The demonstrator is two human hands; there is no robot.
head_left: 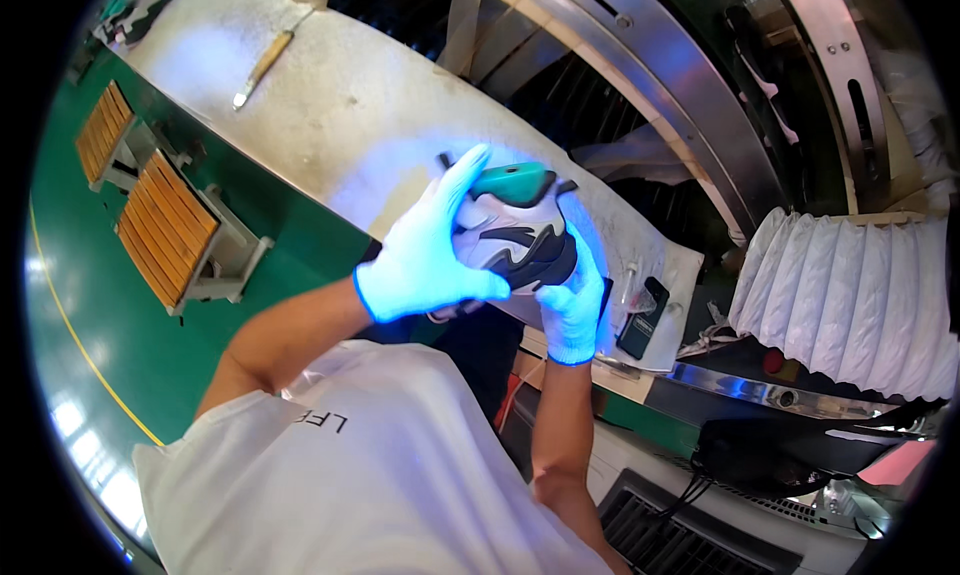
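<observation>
A white sneaker [515, 237] with black wavy side panels sits on a teal shoe last [515, 182], held up above a white worktable [340, 105]. My left hand [425, 255], in a white glove that glows blue, wraps over the near side of the shoe with fingers reaching up to the teal last. My right hand [572, 300], gloved the same way, grips the shoe from below at its right end. Both hands hold the shoe between them.
A wooden-handled knife [262, 67] lies at the far left of the table. A black phone [643, 317] lies on the table's right end. Two wooden slatted stools [165, 225] stand on the green floor at left. A white pleated duct [850, 295] and steel conveyor frame are at right.
</observation>
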